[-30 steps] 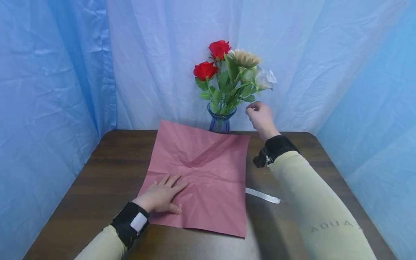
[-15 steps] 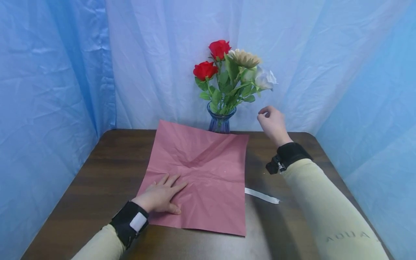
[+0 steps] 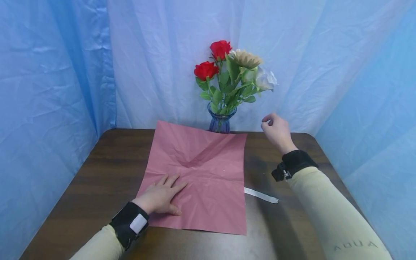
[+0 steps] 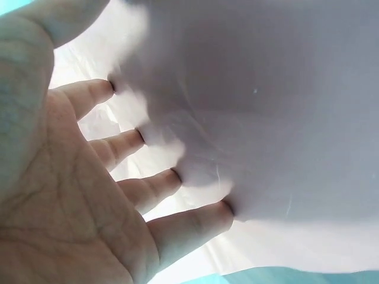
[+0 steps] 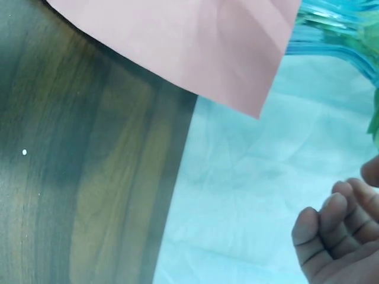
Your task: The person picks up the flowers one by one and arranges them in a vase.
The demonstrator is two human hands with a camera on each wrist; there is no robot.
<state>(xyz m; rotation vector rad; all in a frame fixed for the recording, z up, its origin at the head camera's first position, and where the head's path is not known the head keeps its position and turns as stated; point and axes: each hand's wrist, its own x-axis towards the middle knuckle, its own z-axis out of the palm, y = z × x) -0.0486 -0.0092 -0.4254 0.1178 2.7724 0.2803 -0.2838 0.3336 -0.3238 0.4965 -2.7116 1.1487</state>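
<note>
My left hand (image 3: 159,196) rests on a creased pink sheet of wrapping paper (image 3: 211,202), its fingers spread. In the left wrist view the fingertips (image 4: 222,210) press into the sheet. To the right of a blue glass vase (image 3: 219,124), my right hand (image 3: 277,133) hangs above the table's back edge. Its fingers (image 5: 305,225) are loosely curled, with the thumb apart, and nothing shows between them. Two red roses (image 3: 206,70), a cream flower (image 3: 246,59) and pale flowers (image 3: 265,78) with green leaves stand in the vase. The paper hides the vase's foot.
From under the paper's right edge sticks out a white ribbon (image 3: 261,195); its other end is hidden. The dark wooden table (image 3: 107,162) carries a few tiny white specks. Blue cloth (image 3: 162,65) hangs behind and on both sides.
My right hand has drawn away from the flowers, to the right and slightly down. The paper has shifted very slightly leftward. My left hand has stayed on the sheet.
</note>
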